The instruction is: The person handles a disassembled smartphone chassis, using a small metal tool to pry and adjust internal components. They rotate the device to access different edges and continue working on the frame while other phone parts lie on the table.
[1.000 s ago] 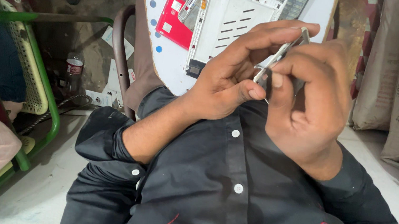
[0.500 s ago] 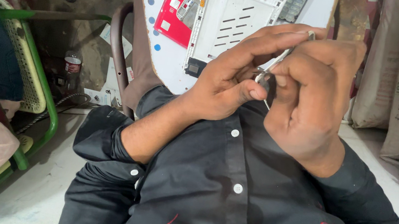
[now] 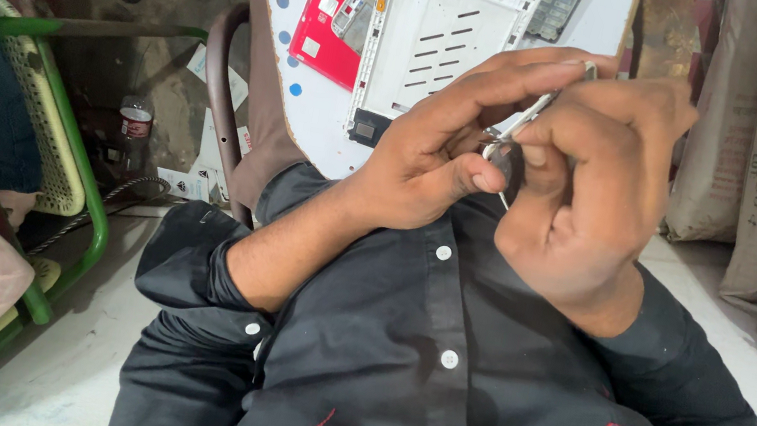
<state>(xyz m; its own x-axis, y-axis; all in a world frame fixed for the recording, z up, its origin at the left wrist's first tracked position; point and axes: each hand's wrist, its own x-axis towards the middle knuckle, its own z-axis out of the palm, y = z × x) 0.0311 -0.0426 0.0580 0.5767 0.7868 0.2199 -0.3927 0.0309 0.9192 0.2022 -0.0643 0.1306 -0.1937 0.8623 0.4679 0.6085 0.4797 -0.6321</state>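
— Little has shifted since a second ago: both hands stay raised over the chest, though the thin silver metal tweezers [image 3: 537, 117] now sit a touch lower between the fingers, tip end more hidden.

— Who holds what?

— The right hand [image 3: 594, 192] is curled closed around the tweezers, thumb and forefinger pinching them. The left hand [image 3: 444, 148] bends its fingers in from the other side, thumb pressed on a small dark part [image 3: 499, 156] at the tool's lower end; what that part is I cannot tell.

— Why so close?

— Probably to steady fine work against the black buttoned shirt [image 3: 434, 374].

— And the tool's line?

— Its long axis runs diagonally, upper end toward the white workboard [image 3: 313, 112] carrying an opened white phone frame [image 3: 435, 50], lower end pointing down toward the chest.
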